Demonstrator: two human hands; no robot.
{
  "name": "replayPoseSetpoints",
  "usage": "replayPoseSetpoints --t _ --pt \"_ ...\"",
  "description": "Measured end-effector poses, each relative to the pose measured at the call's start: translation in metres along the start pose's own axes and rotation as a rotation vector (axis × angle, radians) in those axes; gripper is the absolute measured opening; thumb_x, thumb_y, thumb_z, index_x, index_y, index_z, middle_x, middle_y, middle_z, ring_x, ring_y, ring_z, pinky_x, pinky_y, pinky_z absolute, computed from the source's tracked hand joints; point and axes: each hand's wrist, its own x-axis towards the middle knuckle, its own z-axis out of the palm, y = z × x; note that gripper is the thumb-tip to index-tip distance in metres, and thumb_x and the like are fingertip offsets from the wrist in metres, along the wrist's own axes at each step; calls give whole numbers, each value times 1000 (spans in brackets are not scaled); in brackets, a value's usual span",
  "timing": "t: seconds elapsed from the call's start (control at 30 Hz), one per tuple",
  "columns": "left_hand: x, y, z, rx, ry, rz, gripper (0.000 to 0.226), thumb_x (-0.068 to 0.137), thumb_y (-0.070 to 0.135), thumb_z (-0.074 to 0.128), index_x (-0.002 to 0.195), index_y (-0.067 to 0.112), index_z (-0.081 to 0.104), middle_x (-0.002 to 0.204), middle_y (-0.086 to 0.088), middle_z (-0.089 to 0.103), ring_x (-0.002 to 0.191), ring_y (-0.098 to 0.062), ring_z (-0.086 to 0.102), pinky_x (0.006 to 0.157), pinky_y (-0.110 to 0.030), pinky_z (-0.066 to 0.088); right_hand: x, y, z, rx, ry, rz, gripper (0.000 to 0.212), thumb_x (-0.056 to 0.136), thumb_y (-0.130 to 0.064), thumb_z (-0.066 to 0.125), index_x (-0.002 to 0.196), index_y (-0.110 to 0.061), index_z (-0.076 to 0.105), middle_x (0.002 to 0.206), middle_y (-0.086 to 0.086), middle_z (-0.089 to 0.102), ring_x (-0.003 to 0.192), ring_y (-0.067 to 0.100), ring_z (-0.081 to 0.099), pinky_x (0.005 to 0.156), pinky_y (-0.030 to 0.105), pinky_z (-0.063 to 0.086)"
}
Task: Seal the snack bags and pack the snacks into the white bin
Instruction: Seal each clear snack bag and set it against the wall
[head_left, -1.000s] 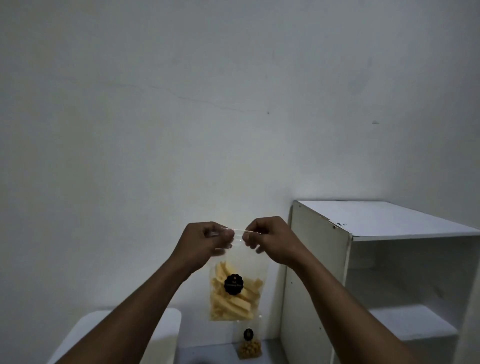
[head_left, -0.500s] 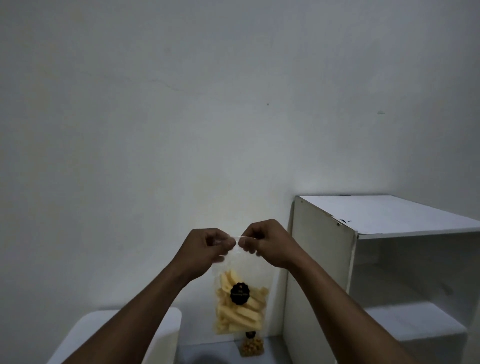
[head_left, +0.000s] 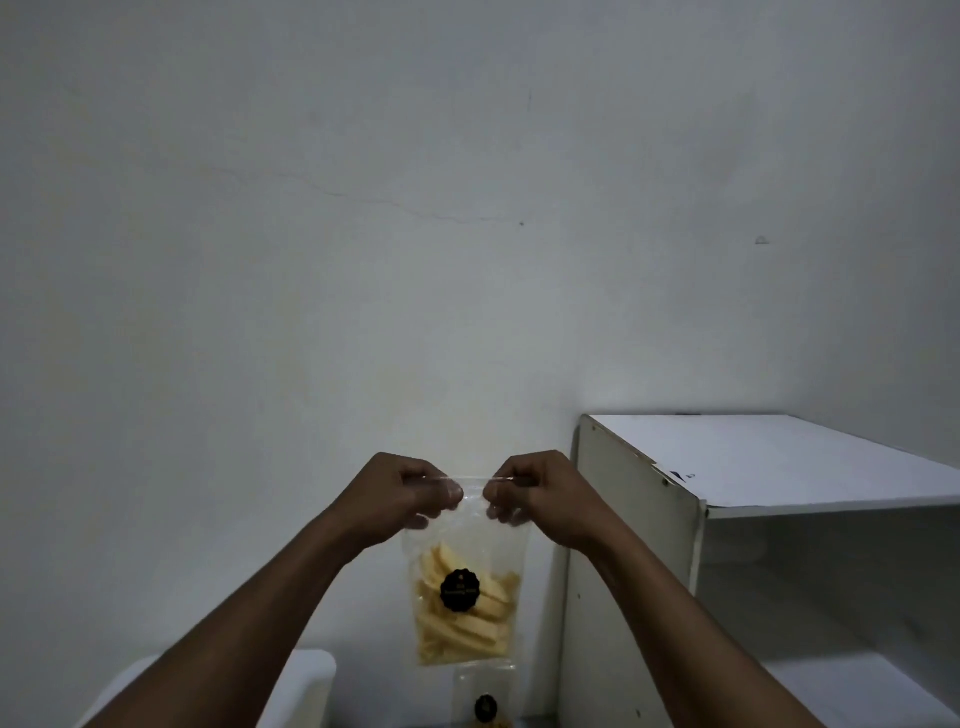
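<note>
In front of the grey wall, my left hand (head_left: 400, 491) and right hand (head_left: 540, 493) pinch the top edge of a clear plastic snack bag of yellow sticks (head_left: 465, 597), hanging above a second small bag (head_left: 485, 701), between the white bin (head_left: 306, 680) and white shelf unit (head_left: 727, 467).

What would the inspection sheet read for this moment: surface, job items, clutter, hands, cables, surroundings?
surface: almost wholly below the frame; cannot judge.
job's things: clear snack bag of pale sticks with a black label, hanging in the air from its top edge; second snack bag below it, cut off by the frame; white bin, one corner showing at lower left.
clutter: nothing seen.
grippers: left hand and right hand each pinch the bag's top strip, close together; whether it is sealed cannot be told.
cables: nothing seen.
surroundings: white shelf unit at right, open-fronted; wall with a hairline crack.
</note>
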Motion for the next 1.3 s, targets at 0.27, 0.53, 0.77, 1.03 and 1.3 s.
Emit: replayPoseSetpoints --t 0.27,0.53,0.77,1.03,1.3 --pt "17 -2 4 109 95 77 10 84 17 76 76 11 78 75 -3 77 66 -4 65 70 -22 52 6 13 -8 258 25 84 8 93 -5 65 86 -2 65 89 20 76 75 22 73 66 32 58" --pt "21 -7 -2 -69 112 27 12 87 16 73 83 6 78 82 -6 78 74 -15 68 79 -33 57 12 16 -3 239 137 9 11 93 -4 65 90 6 68 84 18 77 71 18 72 69 33 58" --pt "17 -3 0 -226 102 25 15 86 13 73 92 0 74 88 -17 76 80 -22 74 79 -37 60 12 8 -3 253 105 9 13 96 -2 60 85 0 66 80 19 74 70 23 71 68 30 60" --pt "17 8 7 -231 171 62 8 84 1 74 89 -4 74 78 -19 75 64 -18 70 57 -22 55 3 0 -5 380 94 64 9 92 -9 68 91 0 69 86 15 75 79 23 73 78 41 62" --pt "13 9 12 -377 40 -1 15 89 6 69 97 -6 72 91 -21 76 84 -26 75 74 -31 62 1 -7 -5 337 202 10 9 92 -4 67 85 2 68 85 24 75 73 26 74 71 36 61"
